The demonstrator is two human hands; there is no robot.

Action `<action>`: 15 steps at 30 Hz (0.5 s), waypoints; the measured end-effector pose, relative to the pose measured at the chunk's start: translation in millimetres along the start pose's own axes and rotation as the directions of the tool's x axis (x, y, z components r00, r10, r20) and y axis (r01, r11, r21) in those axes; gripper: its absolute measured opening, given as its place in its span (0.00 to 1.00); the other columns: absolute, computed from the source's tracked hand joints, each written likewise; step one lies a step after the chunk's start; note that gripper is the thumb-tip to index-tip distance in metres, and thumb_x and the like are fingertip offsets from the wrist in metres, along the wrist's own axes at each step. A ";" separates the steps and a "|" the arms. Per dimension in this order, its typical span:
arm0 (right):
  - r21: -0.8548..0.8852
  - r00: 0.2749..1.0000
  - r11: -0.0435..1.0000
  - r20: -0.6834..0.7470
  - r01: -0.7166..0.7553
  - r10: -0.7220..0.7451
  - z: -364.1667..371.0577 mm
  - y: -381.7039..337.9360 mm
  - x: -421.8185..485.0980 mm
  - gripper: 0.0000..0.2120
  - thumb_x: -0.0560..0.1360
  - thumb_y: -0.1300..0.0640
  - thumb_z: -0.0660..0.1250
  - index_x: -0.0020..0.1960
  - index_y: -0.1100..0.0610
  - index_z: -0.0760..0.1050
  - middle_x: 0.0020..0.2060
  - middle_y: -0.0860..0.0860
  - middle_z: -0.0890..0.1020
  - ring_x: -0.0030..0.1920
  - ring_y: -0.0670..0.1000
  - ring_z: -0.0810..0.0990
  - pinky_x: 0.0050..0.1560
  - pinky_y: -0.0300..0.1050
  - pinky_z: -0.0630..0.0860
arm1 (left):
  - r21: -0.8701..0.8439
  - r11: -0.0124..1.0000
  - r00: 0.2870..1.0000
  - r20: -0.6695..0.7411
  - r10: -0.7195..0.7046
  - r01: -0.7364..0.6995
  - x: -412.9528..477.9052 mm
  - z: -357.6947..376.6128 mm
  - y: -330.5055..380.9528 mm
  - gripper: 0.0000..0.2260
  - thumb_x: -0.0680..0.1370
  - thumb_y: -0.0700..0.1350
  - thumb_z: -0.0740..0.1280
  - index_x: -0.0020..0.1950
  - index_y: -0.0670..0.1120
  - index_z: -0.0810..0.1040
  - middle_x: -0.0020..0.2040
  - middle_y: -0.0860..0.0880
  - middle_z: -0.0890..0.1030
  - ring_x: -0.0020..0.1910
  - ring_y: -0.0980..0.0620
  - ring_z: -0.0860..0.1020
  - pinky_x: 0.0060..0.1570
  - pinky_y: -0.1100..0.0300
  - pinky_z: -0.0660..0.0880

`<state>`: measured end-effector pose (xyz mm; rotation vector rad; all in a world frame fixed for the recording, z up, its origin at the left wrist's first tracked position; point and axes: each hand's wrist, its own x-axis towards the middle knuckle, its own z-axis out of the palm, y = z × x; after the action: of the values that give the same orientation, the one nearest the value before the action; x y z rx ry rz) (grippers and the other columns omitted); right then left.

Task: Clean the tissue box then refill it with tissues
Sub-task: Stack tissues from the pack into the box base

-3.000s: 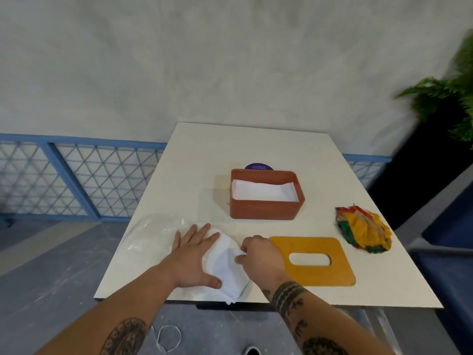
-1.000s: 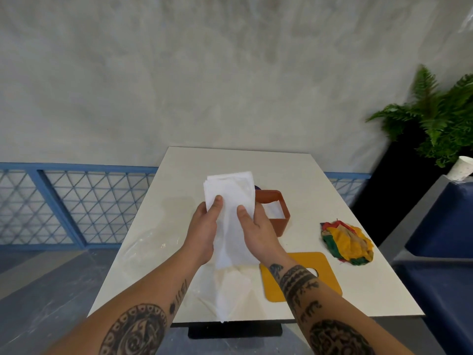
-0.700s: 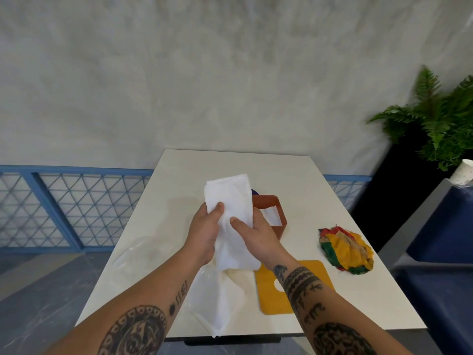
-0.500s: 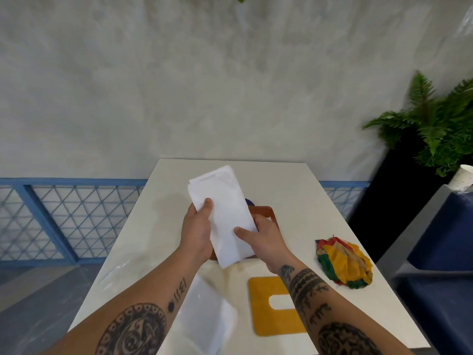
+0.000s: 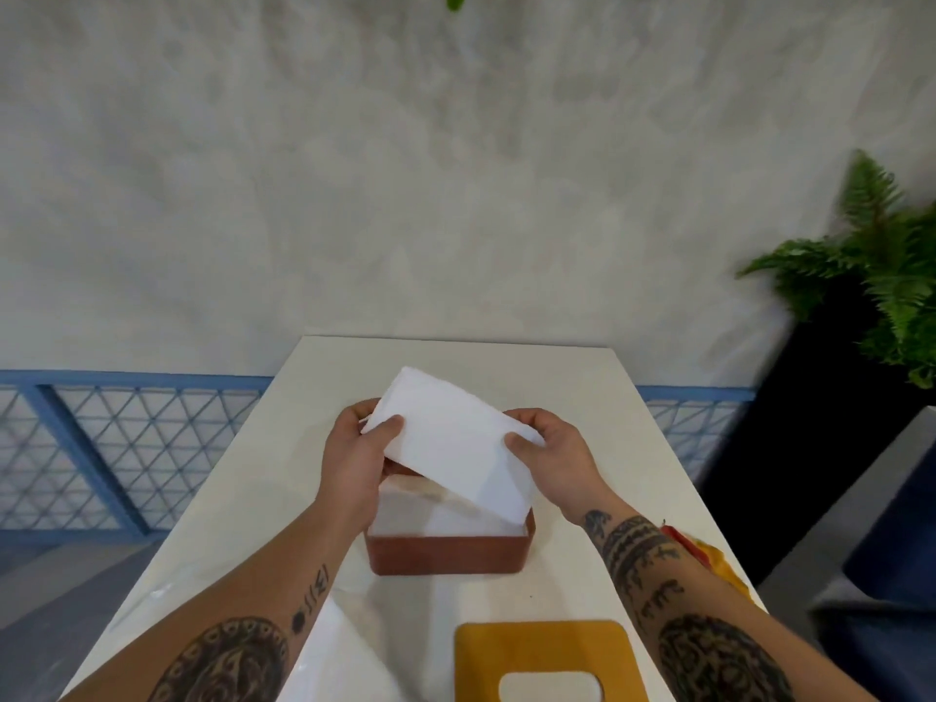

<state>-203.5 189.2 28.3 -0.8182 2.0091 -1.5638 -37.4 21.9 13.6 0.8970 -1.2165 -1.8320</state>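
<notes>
The brown tissue box (image 5: 448,553) stands open in the middle of the white table (image 5: 582,377), with white tissues lying inside it. I hold a folded stack of white tissues (image 5: 448,440) tilted over the box, its lower right corner dipping into the opening. My left hand (image 5: 354,456) grips the stack's left end and my right hand (image 5: 552,453) grips its right end, thumbs on top. The yellow lid (image 5: 549,661) with its oval slot lies flat near the table's front edge.
Clear plastic wrap (image 5: 349,656) lies at the front left of the table. A red, yellow and green cloth (image 5: 719,562) peeks out behind my right forearm. A blue lattice railing (image 5: 126,448) runs on the left and a potted fern (image 5: 881,291) stands on the right.
Both hands lifted the tissue stack out of the plastic wrap, turned it from upright to lengthwise, and carried it forward over the open box. The wrap stayed at the table's front.
</notes>
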 end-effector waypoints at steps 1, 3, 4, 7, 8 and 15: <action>-0.026 1.000 1.000 0.006 -0.003 0.003 -0.5 3.5 4.9 0.09 0.78 0.59 0.68 0.52 0.46 0.82 0.48 0.43 0.85 0.47 0.47 0.84 0.43 0.39 0.80 | 0.094 0.995 1.000 -0.004 0.023 -0.022 0.6 -2.7 -2.0 0.15 0.74 0.38 0.72 0.59 0.47 0.78 0.56 0.42 0.84 0.54 0.39 0.83 0.43 0.46 0.81; -0.092 1.000 0.996 0.019 0.000 0.002 -0.6 11.1 13.8 0.10 0.77 0.58 0.69 0.54 0.44 0.81 0.51 0.42 0.84 0.51 0.46 0.83 0.49 0.41 0.79 | 0.323 0.944 0.998 0.015 0.064 -0.066 3.2 -10.9 -9.4 0.14 0.76 0.35 0.69 0.58 0.48 0.77 0.55 0.46 0.84 0.53 0.43 0.83 0.45 0.49 0.78; -0.120 1.000 0.993 0.027 0.012 -0.009 0.4 13.7 18.3 0.11 0.77 0.57 0.70 0.55 0.44 0.81 0.52 0.41 0.84 0.52 0.46 0.82 0.50 0.40 0.78 | 0.431 0.899 0.997 0.027 0.077 -0.081 5.0 -14.4 -11.9 0.14 0.75 0.35 0.69 0.59 0.49 0.77 0.54 0.48 0.84 0.53 0.44 0.82 0.47 0.49 0.79; -0.190 0.997 0.981 0.071 0.031 -0.018 5.9 20.9 25.5 0.12 0.78 0.56 0.69 0.58 0.44 0.80 0.54 0.39 0.82 0.52 0.40 0.80 0.44 0.28 0.73 | 0.629 0.774 0.997 0.024 0.074 -0.072 9.0 -23.5 -16.4 0.14 0.76 0.39 0.68 0.59 0.53 0.75 0.52 0.53 0.83 0.52 0.48 0.81 0.52 0.49 0.78; -0.210 0.996 0.977 0.087 0.027 -0.009 8.4 23.8 26.9 0.11 0.78 0.56 0.69 0.58 0.43 0.80 0.54 0.39 0.82 0.51 0.39 0.79 0.43 0.27 0.72 | 0.671 0.738 0.997 0.025 0.070 -0.069 10.7 -24.9 -17.4 0.12 0.77 0.41 0.68 0.59 0.54 0.75 0.52 0.53 0.82 0.51 0.49 0.81 0.50 0.50 0.78; -0.365 0.988 0.930 0.153 0.045 0.013 19.6 41.5 37.3 0.10 0.78 0.54 0.69 0.57 0.43 0.81 0.55 0.39 0.82 0.54 0.41 0.80 0.51 0.32 0.73 | 0.891 0.438 0.989 0.076 0.127 -0.124 18.0 -25.9 -29.7 0.14 0.78 0.51 0.69 0.63 0.51 0.76 0.47 0.52 0.81 0.47 0.48 0.80 0.45 0.57 0.75</action>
<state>-224.0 156.8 -16.7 -1.0617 2.2151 -1.1030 -29.7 3.5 -24.9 1.2925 -2.2634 -0.9266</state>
